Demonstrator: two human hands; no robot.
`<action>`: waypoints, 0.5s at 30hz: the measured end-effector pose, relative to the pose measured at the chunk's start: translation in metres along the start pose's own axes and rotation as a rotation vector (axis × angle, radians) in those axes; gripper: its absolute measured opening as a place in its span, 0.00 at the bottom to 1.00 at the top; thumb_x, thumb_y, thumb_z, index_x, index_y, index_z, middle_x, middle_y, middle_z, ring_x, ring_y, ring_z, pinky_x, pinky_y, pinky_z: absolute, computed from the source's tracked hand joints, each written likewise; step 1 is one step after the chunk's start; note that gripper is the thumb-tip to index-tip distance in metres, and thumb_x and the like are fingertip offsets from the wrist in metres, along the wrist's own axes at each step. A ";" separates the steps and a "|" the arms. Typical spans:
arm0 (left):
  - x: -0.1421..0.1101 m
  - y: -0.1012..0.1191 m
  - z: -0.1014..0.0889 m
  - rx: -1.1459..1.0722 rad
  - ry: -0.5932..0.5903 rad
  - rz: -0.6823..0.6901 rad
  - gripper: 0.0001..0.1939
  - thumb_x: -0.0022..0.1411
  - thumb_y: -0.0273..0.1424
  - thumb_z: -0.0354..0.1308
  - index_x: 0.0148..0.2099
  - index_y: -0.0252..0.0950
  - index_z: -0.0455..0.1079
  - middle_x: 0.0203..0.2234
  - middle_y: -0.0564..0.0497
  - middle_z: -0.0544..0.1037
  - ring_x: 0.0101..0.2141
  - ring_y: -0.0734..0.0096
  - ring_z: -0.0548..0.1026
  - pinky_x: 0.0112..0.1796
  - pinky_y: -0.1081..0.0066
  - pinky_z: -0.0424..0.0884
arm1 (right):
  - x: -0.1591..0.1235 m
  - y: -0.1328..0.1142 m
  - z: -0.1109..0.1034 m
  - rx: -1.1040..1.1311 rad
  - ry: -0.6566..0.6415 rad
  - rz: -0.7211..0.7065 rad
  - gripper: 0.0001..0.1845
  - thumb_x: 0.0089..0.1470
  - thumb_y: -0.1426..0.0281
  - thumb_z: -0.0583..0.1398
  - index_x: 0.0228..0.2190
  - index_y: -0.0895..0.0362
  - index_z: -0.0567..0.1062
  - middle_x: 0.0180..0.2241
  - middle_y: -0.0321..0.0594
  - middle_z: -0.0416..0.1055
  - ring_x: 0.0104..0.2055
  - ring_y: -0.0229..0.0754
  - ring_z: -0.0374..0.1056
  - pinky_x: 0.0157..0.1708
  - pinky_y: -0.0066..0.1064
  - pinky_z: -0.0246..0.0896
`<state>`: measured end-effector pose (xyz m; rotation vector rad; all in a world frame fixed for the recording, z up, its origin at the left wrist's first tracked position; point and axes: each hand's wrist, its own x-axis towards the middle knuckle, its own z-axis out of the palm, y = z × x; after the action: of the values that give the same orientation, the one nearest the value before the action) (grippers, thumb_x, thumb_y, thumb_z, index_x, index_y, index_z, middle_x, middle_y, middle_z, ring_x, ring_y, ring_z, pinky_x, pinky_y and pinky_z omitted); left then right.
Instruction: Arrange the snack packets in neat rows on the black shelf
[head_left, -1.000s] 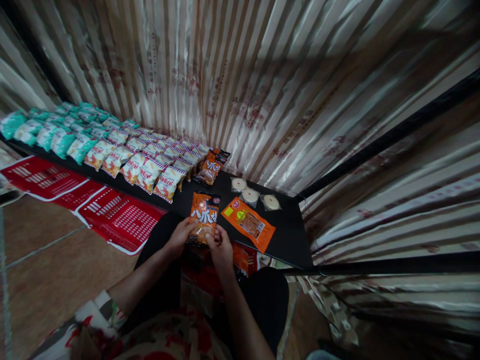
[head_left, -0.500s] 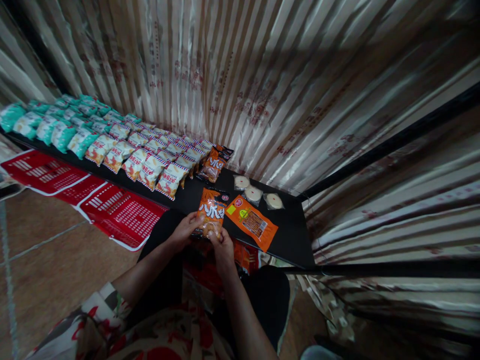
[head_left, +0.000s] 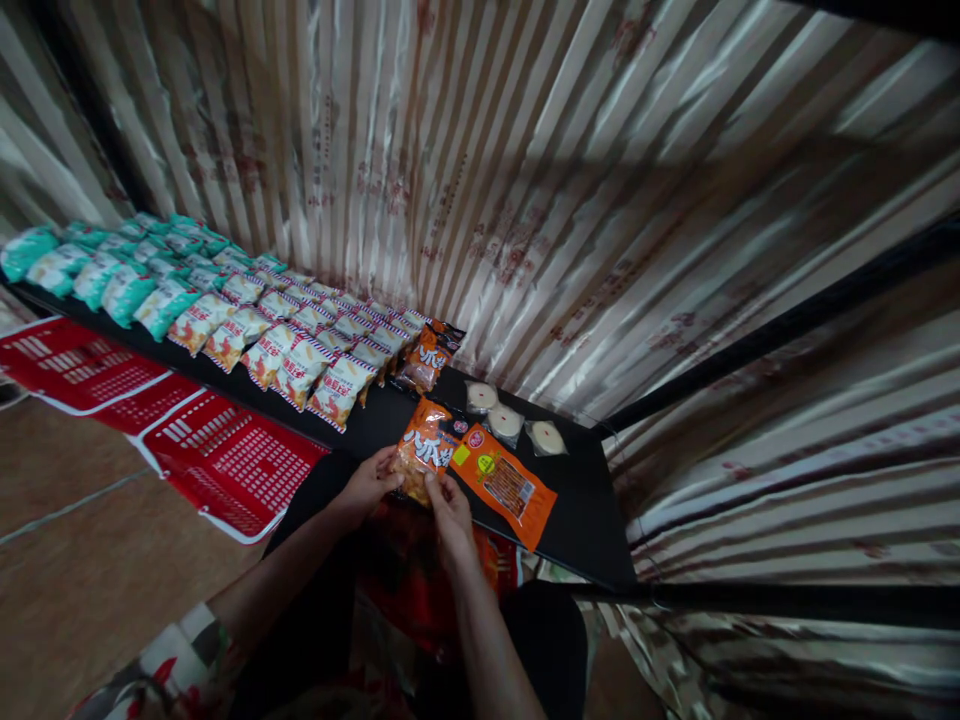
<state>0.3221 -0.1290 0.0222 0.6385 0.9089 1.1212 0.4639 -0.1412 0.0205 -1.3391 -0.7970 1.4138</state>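
Note:
Between my two hands is an orange snack bag [head_left: 424, 448] with white lettering and a black top edge, tilted over the front of the black shelf [head_left: 589, 510]. My left hand [head_left: 373, 482] pinches its lower left side, and my right hand [head_left: 451, 508] grips the lower right corner with the thumb on the front. Just right of it lies a flat orange packet [head_left: 506, 485] with a yellow label. Behind, another orange snack bag [head_left: 429, 357] stands at the end of the rows of white snack bags [head_left: 341, 390].
Several teal snack bags [head_left: 129, 293] fill the shelf's far left. Three round white wrapped items [head_left: 501, 424] lie at the back right. Red baskets [head_left: 232, 455] stand below the shelf. A striped curtain [head_left: 480, 150] hangs behind, with a black bar [head_left: 780, 320] at right.
The view has tilted up, so the shelf appears lower. Both hands still hold the orange bag, which now leans back more against the shelf.

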 end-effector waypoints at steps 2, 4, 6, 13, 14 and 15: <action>0.007 0.003 0.001 0.020 -0.005 0.025 0.29 0.40 0.29 0.67 0.48 0.33 0.67 0.48 0.43 0.74 0.49 0.57 0.71 0.52 0.60 0.63 | 0.008 -0.006 0.000 -0.018 0.004 -0.015 0.22 0.39 0.55 0.65 0.34 0.56 0.72 0.31 0.38 0.76 0.33 0.42 0.72 0.37 0.32 0.66; 0.014 0.007 0.003 0.043 0.004 0.051 0.26 0.42 0.27 0.65 0.47 0.34 0.67 0.46 0.45 0.75 0.48 0.60 0.72 0.52 0.61 0.63 | 0.017 -0.011 0.001 -0.027 0.021 -0.041 0.23 0.37 0.56 0.66 0.35 0.56 0.71 0.31 0.38 0.75 0.33 0.42 0.72 0.37 0.32 0.66; 0.022 0.011 0.005 0.062 0.039 0.077 0.25 0.43 0.24 0.63 0.47 0.34 0.68 0.44 0.46 0.76 0.46 0.61 0.73 0.51 0.61 0.64 | 0.026 -0.015 0.004 -0.048 0.031 -0.057 0.23 0.37 0.57 0.66 0.35 0.56 0.71 0.31 0.38 0.75 0.33 0.42 0.72 0.36 0.32 0.67; 0.056 0.016 0.007 0.293 0.181 0.185 0.23 0.44 0.21 0.61 0.45 0.37 0.70 0.38 0.48 0.78 0.42 0.62 0.74 0.48 0.62 0.66 | 0.059 -0.020 0.014 -0.105 0.074 -0.140 0.20 0.36 0.60 0.66 0.32 0.55 0.70 0.30 0.39 0.75 0.33 0.42 0.71 0.34 0.32 0.66; 0.061 0.016 0.007 0.381 0.219 0.206 0.23 0.44 0.21 0.61 0.46 0.37 0.71 0.39 0.47 0.77 0.42 0.62 0.73 0.48 0.62 0.65 | 0.064 -0.020 0.015 -0.124 0.087 -0.151 0.19 0.36 0.60 0.65 0.32 0.55 0.70 0.30 0.38 0.75 0.32 0.42 0.71 0.34 0.31 0.65; 0.066 0.016 0.007 0.482 0.262 0.231 0.23 0.44 0.21 0.60 0.46 0.37 0.71 0.40 0.47 0.77 0.43 0.60 0.73 0.49 0.61 0.65 | 0.068 -0.020 0.016 -0.147 0.102 -0.162 0.19 0.36 0.60 0.65 0.32 0.55 0.70 0.30 0.38 0.74 0.32 0.41 0.70 0.33 0.31 0.65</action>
<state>0.3308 -0.0617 0.0195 1.0259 1.3781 1.2168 0.4599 -0.0686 0.0198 -1.4123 -0.9339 1.1703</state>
